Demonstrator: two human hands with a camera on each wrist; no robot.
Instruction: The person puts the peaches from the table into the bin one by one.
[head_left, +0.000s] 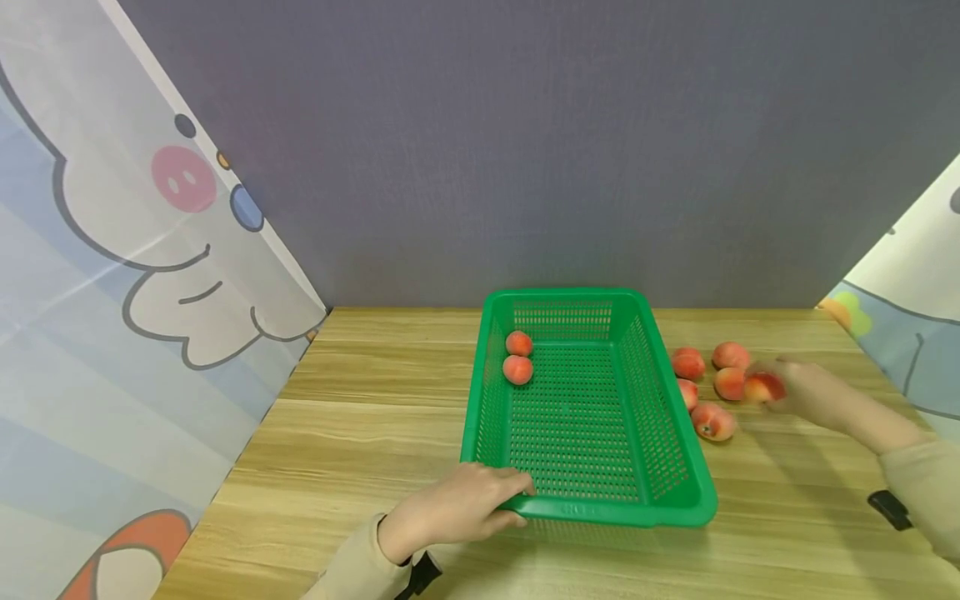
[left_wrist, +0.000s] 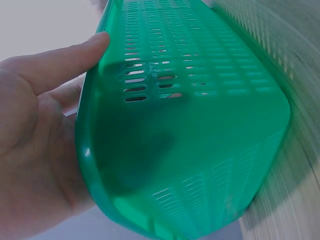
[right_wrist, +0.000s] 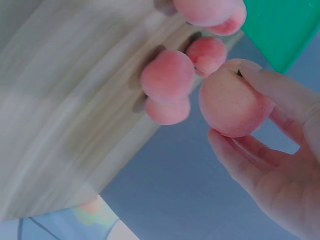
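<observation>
A green plastic basket (head_left: 588, 511) with slotted walls stands on the table. My left hand (head_left: 468, 500) grips its near rim close to the left corner; in the left wrist view the thumb (left_wrist: 75, 62) lies over the rim (left_wrist: 86, 150). Two peaches (head_left: 518, 369) sit inside, along the basket's left wall. To the right of the basket, my right hand (head_left: 806, 392) pinches a peach (right_wrist: 234, 100) between thumb and fingers, off the table. Several other peaches (head_left: 713, 422) lie loose between that hand and the basket's right wall.
The wooden table (head_left: 360, 433) ends at a grey wall (head_left: 480, 150) behind the basket. Printed cloth panels (head_left: 112, 250) with cartoon figures border the left and right sides.
</observation>
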